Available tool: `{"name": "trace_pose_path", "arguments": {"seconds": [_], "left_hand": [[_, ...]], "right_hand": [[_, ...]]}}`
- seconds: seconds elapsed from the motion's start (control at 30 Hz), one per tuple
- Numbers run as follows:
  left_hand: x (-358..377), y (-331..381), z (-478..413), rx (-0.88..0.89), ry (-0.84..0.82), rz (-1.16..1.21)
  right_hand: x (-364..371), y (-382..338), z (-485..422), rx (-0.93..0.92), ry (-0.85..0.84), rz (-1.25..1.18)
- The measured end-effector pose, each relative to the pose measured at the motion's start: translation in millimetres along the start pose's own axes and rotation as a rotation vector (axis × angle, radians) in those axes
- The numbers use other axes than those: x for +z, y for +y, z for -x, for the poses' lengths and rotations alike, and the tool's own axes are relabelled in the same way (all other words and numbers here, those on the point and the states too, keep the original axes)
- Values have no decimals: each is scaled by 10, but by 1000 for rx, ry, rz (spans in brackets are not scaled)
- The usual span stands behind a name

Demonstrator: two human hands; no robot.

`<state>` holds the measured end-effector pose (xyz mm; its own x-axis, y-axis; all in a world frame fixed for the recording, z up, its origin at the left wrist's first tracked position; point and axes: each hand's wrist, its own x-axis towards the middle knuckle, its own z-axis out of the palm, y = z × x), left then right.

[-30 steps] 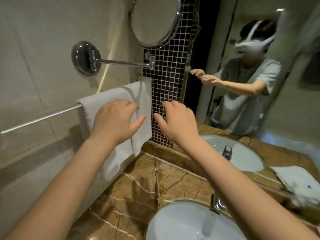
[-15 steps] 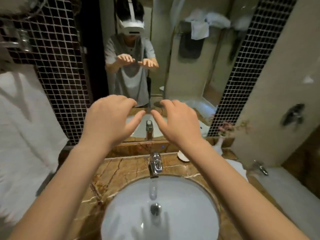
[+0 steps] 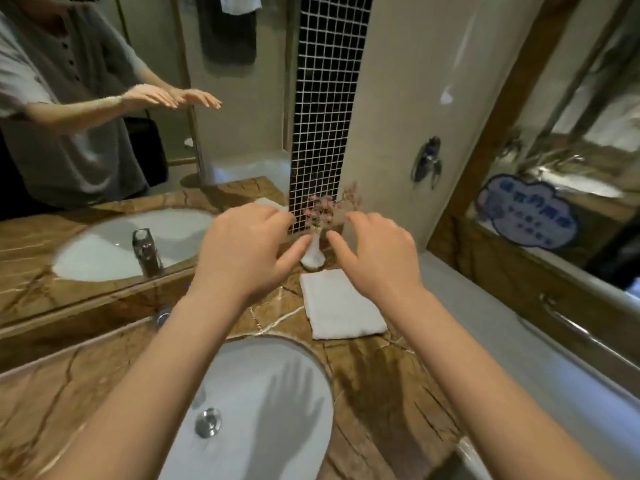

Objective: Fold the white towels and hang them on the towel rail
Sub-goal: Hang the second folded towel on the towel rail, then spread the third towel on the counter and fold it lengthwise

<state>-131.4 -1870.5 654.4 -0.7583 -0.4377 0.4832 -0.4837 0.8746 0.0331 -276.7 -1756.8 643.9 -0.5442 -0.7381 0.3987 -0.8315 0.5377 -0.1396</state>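
The fingers (image 3: 277, 220) of the left hand (image 3: 242, 251) are spread and a bit curled, palm down, they pinch nothing; the fingers (image 3: 363, 223) of the right hand (image 3: 377, 258) are the same, loose and apart, w/ nothing between them. Both thumbs point to each other, w/ a gap between the tips. The 2 hands hang in the air over the back part of the desk (image 3: 381, 386), which is brown marble w/ light veins. Just under the right hand and wrist lies a folded white towel (image 3: 341, 306), flat on the desk, to the right of the white sink (image 3: 263, 403); no hand touches it. Behind the towel, seen between the 2 thumbs, a small white vase (image 3: 313, 256) w/ pink flowers (image 3: 322, 209) stands upright, near the towel's far edge. On the sink bowl fall the shadows of the fingers, and the drain (image 3: 207, 422) is in the lower left part. The mirror (image 3: 156, 116) behind the desk shows the person's reflection w/ both hands held out. At right is a bathtub rim (image 3: 519, 341).
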Motion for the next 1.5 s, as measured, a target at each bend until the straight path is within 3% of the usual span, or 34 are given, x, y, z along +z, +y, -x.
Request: {"name": "trace_pose_path", "arguments": {"seconds": [0.43,0.93,1.03,1.27,1.33,1.5], "left_hand": [[1322,492,-583,105,-85,101],[3495,429,-142,51,-369,118],[3678,383,29,76,-415,131],[3753,328,73,63,-518,170],[3728,334,-9,85,-478,191],[3702,363,-148,63,-433,127]], "right_hand": [[909,1036,-218,102,-104,34],[2890,1542,34,14,-378,2],[3157,1567,180,-18,-403,-35],[3341,1530,332,-16,-217,-11],[3316,1523,301,-9,-185,-37],[3277,1586,163,-95,-486,-20]]}}
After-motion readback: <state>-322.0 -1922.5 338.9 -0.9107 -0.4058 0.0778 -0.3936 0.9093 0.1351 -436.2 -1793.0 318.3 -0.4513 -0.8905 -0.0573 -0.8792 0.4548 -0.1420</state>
